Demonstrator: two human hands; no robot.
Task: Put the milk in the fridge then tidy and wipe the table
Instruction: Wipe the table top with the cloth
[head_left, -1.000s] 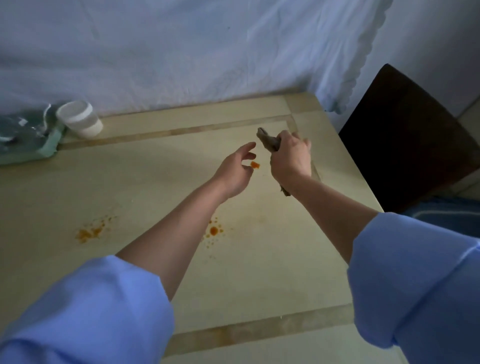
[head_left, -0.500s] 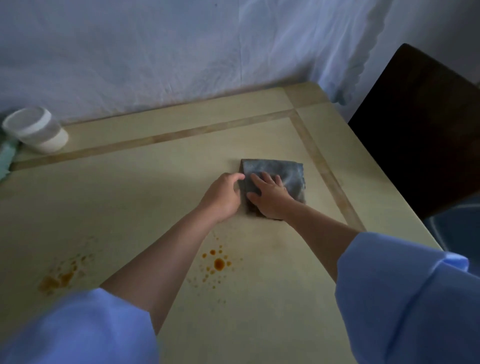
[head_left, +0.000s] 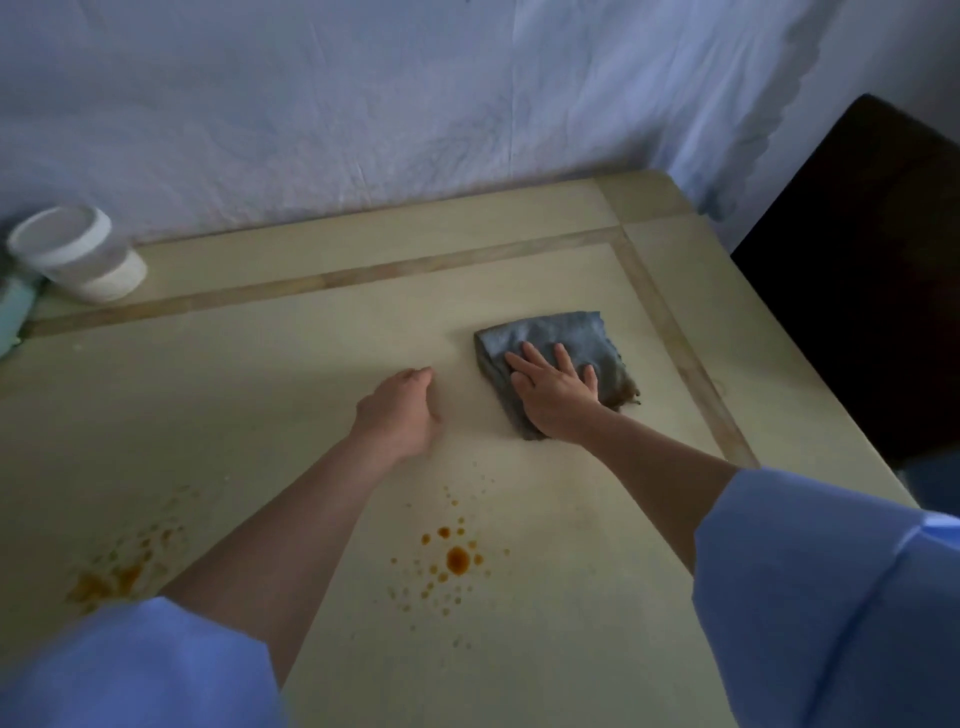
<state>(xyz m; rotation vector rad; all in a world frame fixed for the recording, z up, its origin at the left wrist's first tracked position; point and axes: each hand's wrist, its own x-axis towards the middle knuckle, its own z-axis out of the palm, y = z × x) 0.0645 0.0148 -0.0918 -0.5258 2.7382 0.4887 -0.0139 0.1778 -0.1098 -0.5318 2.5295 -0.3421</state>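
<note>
A folded grey cloth (head_left: 550, 345) lies on the table (head_left: 260, 374) near its far right corner, pinned under the right hand (head_left: 558, 397), fingers spread flat. The left hand (head_left: 400, 413) rests loosely curled beside it, holding nothing. Soft and limp, the cloth likely handles best under a flat palm, dragged toward the orange sauce spots (head_left: 452, 558) near the front edge.

No text, label or number can be read on anything here.
</note>
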